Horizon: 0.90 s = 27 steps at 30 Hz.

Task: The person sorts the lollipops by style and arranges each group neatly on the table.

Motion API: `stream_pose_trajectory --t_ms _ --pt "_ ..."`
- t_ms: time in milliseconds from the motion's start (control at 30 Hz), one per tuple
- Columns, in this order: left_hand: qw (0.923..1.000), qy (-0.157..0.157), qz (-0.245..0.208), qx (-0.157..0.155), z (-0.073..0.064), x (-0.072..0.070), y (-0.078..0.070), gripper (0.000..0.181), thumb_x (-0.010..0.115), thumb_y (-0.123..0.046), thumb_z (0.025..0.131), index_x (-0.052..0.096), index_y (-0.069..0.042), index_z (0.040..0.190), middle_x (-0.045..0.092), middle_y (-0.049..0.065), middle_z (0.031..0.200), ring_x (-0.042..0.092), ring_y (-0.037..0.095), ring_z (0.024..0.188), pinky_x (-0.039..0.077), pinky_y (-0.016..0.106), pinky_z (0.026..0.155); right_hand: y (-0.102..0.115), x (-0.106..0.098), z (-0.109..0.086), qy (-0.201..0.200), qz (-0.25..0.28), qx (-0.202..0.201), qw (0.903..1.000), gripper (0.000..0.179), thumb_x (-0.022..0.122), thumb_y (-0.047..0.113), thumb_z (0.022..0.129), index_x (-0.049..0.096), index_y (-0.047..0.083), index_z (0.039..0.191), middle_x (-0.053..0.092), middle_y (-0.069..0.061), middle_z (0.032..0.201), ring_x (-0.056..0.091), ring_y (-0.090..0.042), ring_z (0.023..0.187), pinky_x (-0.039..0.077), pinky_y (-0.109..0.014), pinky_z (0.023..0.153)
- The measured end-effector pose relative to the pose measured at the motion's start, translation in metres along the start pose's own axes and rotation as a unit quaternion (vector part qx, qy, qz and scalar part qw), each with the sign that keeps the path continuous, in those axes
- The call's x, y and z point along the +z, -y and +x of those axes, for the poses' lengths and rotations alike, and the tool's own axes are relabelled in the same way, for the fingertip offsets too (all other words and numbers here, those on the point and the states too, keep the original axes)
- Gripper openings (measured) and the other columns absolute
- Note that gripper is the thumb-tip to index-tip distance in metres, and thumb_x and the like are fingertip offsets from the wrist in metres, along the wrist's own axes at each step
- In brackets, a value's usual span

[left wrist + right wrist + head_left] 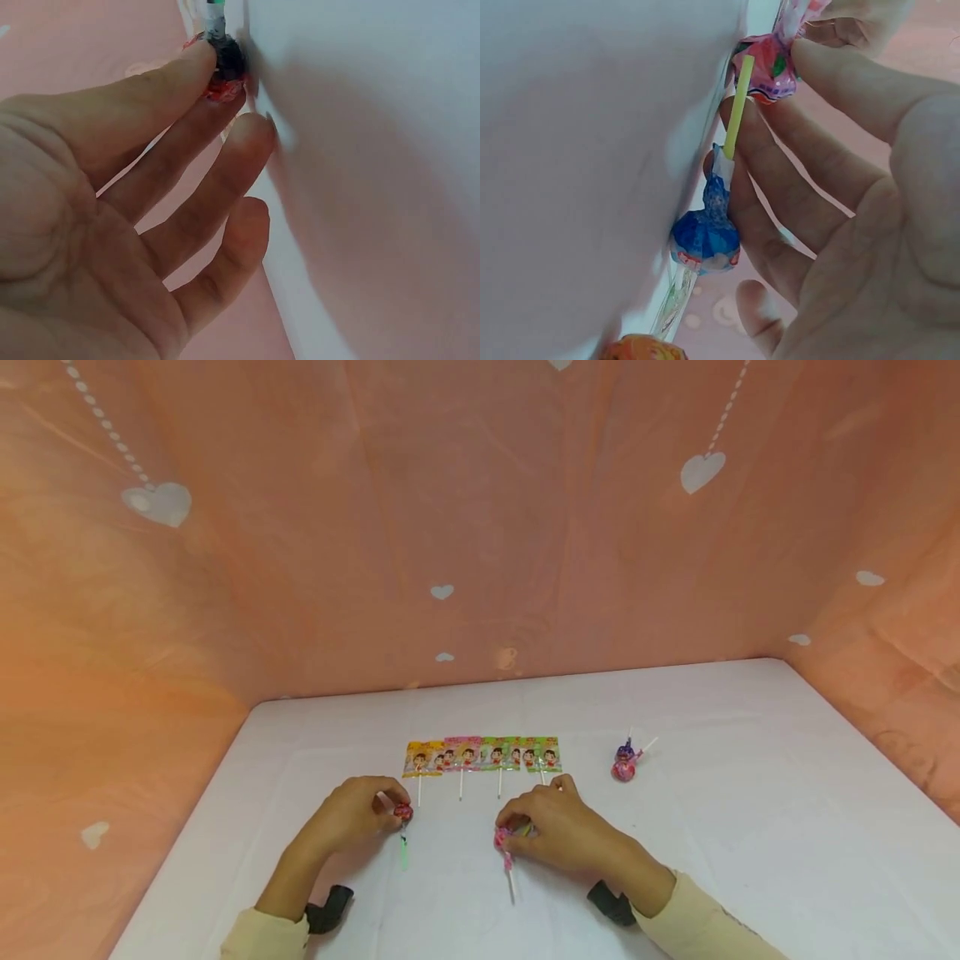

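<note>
My left hand (356, 814) pinches the head of a red-wrapped lollipop (403, 812) between thumb and index finger. Its green stick points toward me, and the left wrist view shows a dark patch on the wrapper (229, 60). To the right, my right hand (562, 827) grips a pink-wrapped lollipop (502, 837) by its head, white stick toward me. In the right wrist view a blue-wrapped lollipop (705, 244) with a yellow stick lies beside the other fingers. Part of an orange round wrapper (645, 349) shows at that view's bottom edge.
Beyond the hands, flat-packed lollipops in yellow (423, 760), pink (461, 753) and green (498, 753) wrappers form a row on the white table (750, 827). Farther right, a purple lollipop (625, 750) and a pink-red one (623, 770) lie together. Orange cloth (495, 527) surrounds the table.
</note>
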State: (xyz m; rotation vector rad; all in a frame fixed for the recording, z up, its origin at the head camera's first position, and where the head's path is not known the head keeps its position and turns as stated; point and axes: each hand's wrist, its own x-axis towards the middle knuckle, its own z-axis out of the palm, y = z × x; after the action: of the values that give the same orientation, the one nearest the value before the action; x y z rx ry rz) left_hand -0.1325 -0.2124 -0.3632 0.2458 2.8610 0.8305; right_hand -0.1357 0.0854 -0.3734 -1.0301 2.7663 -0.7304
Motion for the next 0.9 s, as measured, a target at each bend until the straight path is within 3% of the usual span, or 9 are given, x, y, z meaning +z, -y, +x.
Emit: stream_pose_trajectory --t_ms 533,900 --pt "0.9999 -0.008 0.01 0.004 -0.0016 -0.0006 -0.0027 0.022 0.079 -0.008 0.081 0.073 -0.016 0.101 0.07 -0.003 0.092 0.059 0.013 0.081 0.048 0.034 0.072 -0.0011 0.0036 0.0001 -0.017 -0.012 0.001 0.9998 0.017 0.077 0.032 0.085 0.076 0.024 0.1 0.072 0.017 0.092 0.061 -0.003 0.093 0.028 -0.044 0.091" --pt "0.9994 -0.014 0.025 -0.018 -0.0013 0.0023 -0.0058 0.018 0.082 -0.014 0.08 0.074 -0.018 0.096 0.067 -0.003 0.086 0.056 0.013 0.079 0.045 0.033 0.07 -0.0018 0.002 -0.0021 -0.003 -0.017 0.004 0.9998 0.023 0.076 0.035 0.086 0.077 0.024 0.105 0.073 0.013 0.099 0.062 -0.006 0.097 0.028 -0.044 0.091"
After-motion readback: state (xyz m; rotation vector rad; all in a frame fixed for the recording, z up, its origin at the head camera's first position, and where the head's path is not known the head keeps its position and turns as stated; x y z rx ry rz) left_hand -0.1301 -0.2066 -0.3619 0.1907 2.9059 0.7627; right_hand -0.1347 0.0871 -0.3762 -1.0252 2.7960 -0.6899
